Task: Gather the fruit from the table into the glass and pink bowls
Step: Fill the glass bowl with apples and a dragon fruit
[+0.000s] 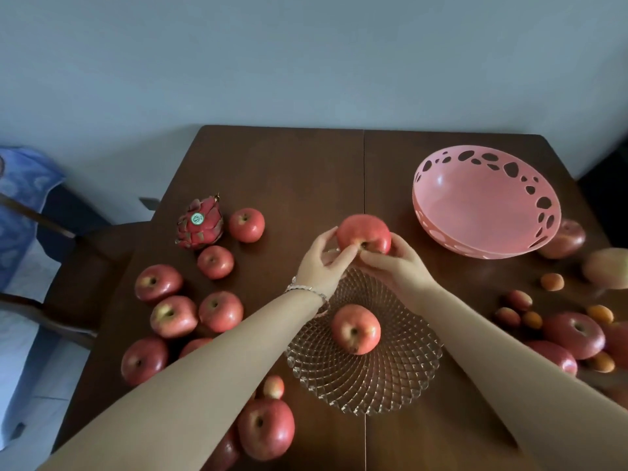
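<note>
The far rim of the patterned clear glass bowl [365,379] is lying hidden behind both hands; a large red apple [565,237] is showing only partly behind the perforated pink plastic bowl [482,202], and a blurred pale round fruit [608,268] is running off the right edge

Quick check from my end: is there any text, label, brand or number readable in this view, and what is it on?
Round green sticker on the dragon fruit: a pale mark in the middle, too small and blurred to read.
No other text, number or sign shows on the apples, the bowls or the table.
</note>
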The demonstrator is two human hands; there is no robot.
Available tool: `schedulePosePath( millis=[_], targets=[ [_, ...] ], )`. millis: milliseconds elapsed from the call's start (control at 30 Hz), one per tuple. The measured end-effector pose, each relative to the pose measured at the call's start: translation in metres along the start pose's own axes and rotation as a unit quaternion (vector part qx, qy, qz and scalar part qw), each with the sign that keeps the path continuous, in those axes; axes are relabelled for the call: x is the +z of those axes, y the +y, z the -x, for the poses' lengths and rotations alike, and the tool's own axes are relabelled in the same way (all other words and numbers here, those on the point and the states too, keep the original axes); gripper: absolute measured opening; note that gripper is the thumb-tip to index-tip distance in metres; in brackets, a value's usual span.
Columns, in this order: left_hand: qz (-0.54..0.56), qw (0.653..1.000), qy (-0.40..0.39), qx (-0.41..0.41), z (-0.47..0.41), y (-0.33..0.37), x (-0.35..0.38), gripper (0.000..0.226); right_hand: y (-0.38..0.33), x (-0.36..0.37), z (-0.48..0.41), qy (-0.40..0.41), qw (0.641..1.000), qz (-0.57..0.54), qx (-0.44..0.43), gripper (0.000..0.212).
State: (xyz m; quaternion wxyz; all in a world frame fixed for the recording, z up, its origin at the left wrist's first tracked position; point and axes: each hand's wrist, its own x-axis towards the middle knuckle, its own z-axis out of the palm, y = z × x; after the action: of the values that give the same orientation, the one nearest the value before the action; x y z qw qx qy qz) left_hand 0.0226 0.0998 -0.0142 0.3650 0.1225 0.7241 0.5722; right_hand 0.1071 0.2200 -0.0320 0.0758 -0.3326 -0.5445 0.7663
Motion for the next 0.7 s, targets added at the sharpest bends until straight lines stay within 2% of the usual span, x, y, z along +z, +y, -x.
schedulePosePath(
  millis=[67,100,133,200,267,300,433,500,600,700],
  targets=[
    [-0.101,0.995,-0.024,0.004,0.004,-0.006,-0.009,0.056,-0.013,-0.002,-0.006,-0.021,0.999,-0.018,0.031,0.05],
    [-0.165,0.986,-0.036,-0.004,0.006,-0.012,-0.012,0.06,-0.016,-0.003,-0.008,-0.024,0.999,0.011,0.046,0.044],
    [-0.228,0.972,-0.051,-0.026,0.009,-0.021,-0.012,0.066,-0.017,-0.005,-0.01,-0.026,0.996,0.056,0.06,0.042],
    [-0.3,0.94,-0.095,-0.13,0.013,-0.038,-0.006,0.085,-0.015,-0.01,-0.016,-0.025,0.985,0.148,0.086,0.05],
    [-0.301,0.916,-0.14,-0.225,0.019,-0.055,0.005,0.1,-0.011,-0.013,-0.021,-0.026,0.968,0.226,0.102,0.058],
    [-0.291,0.914,-0.146,-0.241,0.02,-0.062,0.012,0.102,-0.01,-0.014,-0.023,-0.028,0.96,0.261,0.103,0.057],
    [-0.194,0.957,-0.07,-0.206,0.017,-0.081,0.031,0.1,-0.01,-0.014,-0.03,-0.05,0.934,0.346,0.078,0.051],
    [-0.164,0.969,-0.059,-0.173,0.017,-0.078,0.032,0.087,-0.01,-0.014,-0.032,-0.065,0.922,0.377,0.064,0.05],
    [-0.131,0.978,-0.055,-0.154,0.014,-0.074,0.026,0.065,-0.007,-0.015,-0.036,-0.073,0.901,0.427,0.034,0.049],
    [-0.116,0.979,-0.044,-0.164,0.012,-0.075,0.019,0.064,-0.004,-0.016,-0.038,-0.039,0.861,0.506,-0.029,0.05]
  ],
)
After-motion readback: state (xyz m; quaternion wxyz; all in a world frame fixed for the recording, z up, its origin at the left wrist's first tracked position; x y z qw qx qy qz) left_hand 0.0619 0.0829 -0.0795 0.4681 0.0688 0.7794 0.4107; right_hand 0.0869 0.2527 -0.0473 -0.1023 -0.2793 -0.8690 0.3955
